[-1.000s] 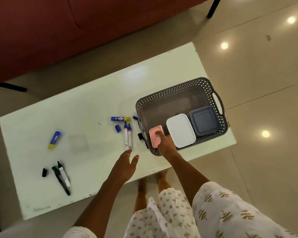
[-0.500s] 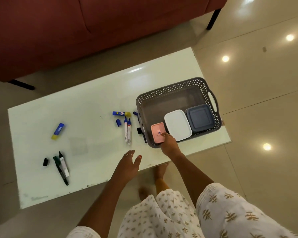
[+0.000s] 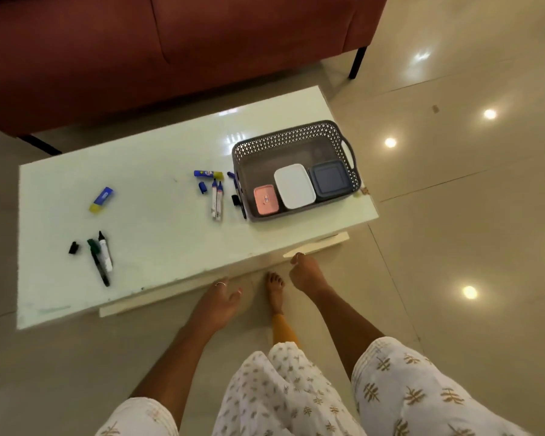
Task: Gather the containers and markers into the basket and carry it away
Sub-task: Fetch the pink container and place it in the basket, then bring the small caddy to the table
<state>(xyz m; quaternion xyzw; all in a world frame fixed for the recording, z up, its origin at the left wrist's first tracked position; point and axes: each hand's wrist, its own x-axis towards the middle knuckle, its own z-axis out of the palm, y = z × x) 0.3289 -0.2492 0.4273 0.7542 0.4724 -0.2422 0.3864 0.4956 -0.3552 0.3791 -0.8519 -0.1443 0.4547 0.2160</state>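
**Both hands empty, near table edge**

Left hand (image 3: pixel 219 302) loose, fingers spread a bit, nothing held, just off near edge of table (image 3: pixel 158 196). Right hand (image 3: pixel 306 275) curled half-shut, also w/ nothing in it, near same edge, right of left hand.

Basket (image 3: pixel 291 136) on right end of table, grey, perforated walls. Inside, along near wall, L to R: pink container (image 3: pixel 266 200), white container (image 3: pixel 294 185), grey container (image 3: pixel 328 178), side by side.

Just left of basket: two blue markers (image 3: pixel 216 199) lying parallel, loose blue cap (image 3: pixel 203 187), blue-yellow stick (image 3: pixel 208 174) beyond them. Further marker tight against basket's left wall, partly hidden.

Far left: blue-yellow eraser-like block (image 3: pixel 101 200) alone; nearer, green marker (image 3: pixel 97 262) & black marker (image 3: pixel 105 251) touching, black cap (image 3: pixel 73 247) just left of them.

Red sofa (image 3: pixel 170 42) beyond table.
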